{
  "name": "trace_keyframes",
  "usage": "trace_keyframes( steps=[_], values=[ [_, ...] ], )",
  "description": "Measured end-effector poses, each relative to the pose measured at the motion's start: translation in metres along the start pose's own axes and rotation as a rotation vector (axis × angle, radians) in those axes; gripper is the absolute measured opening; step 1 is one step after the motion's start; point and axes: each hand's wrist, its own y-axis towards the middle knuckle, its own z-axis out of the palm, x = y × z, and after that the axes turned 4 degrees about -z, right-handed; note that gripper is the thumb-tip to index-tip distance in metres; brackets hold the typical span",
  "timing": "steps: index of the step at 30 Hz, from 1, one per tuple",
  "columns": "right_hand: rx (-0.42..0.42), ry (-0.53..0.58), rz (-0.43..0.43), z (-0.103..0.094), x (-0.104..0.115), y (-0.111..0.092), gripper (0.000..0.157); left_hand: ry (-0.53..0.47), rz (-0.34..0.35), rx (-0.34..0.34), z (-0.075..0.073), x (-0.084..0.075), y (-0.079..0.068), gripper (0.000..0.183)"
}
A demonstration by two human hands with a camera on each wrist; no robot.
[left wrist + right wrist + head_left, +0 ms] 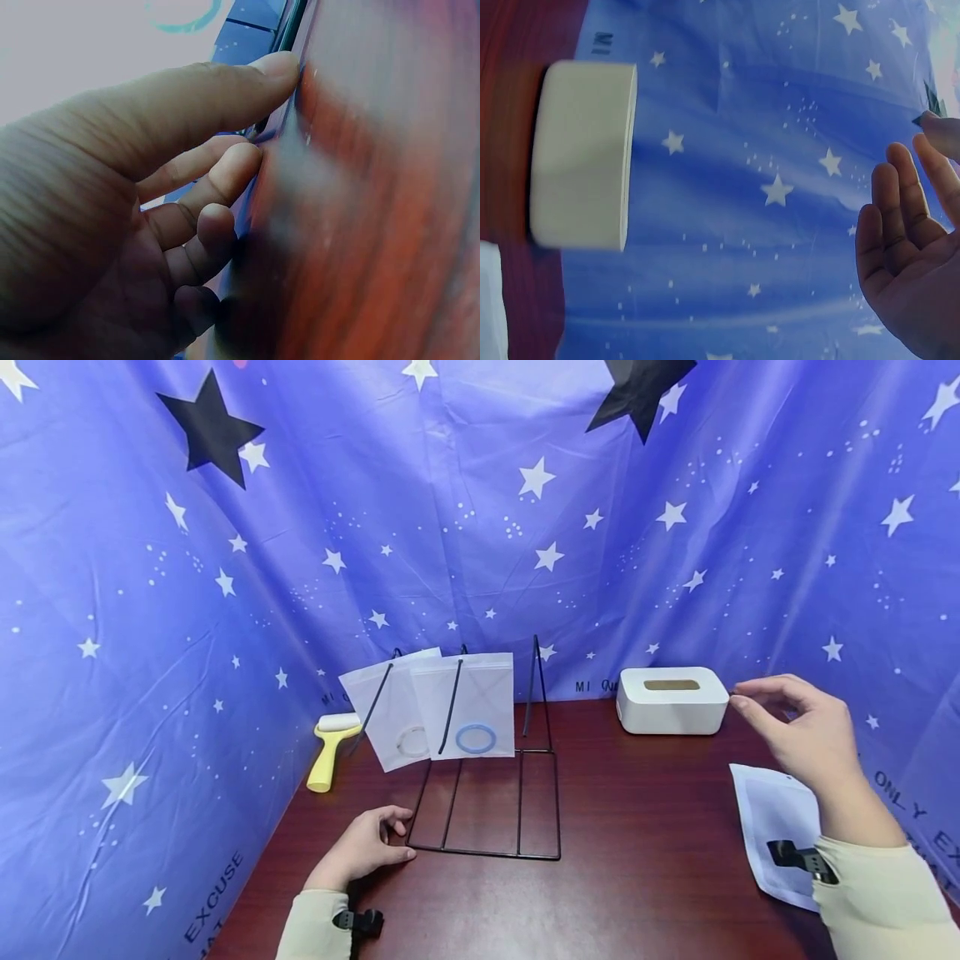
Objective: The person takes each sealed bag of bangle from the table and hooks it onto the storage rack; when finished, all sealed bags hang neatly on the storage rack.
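My left hand (367, 839) is at the front left corner of a black wire rack (558, 802), thumb and forefinger on either side of the corner with a gap between them. In the left wrist view its thumb tip (281, 66) lies right at a dark bar. Two white bags hang on the rack's prongs: one (483, 693) shows a blue ring (476, 739), the other (375, 693) a pale ring (412, 742). My right hand (810, 735) is raised beside a white tissue box (671, 714), fingers loosely bent, nothing visible in them.
Under the right forearm lies a white pouch (780, 835) on the dark red table (637, 860). A lint roller (327, 760) with a yellow handle lies behind the rack's left side. Blue star-printed cloth (450, 527) surrounds the table at the back and sides.
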Motion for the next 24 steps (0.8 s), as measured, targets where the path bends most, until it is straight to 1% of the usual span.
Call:
trace_keyframes(
  steps=[5,9,13,19,24],
  values=[
    [0.002,-0.081,0.014,-0.021,-0.009,-0.002,0.02,0.003,0.0,0.002,0.0,-0.002,-0.002,0.056],
    [0.023,-0.11,0.063,-0.038,-0.02,-0.003,0.02,0.014,-0.005,-0.003,0.0,-0.003,-0.001,0.053],
    [0.059,-0.138,0.121,-0.052,-0.035,-0.005,0.022,0.019,-0.01,-0.012,0.0,-0.003,0.0,0.05],
    [0.088,-0.184,0.189,-0.064,-0.058,-0.011,0.028,0.014,-0.012,-0.021,0.001,-0.005,-0.001,0.05],
    [0.143,-0.235,0.177,-0.071,-0.077,-0.013,0.03,0.008,-0.017,-0.023,0.001,-0.005,0.0,0.05]
  ],
)
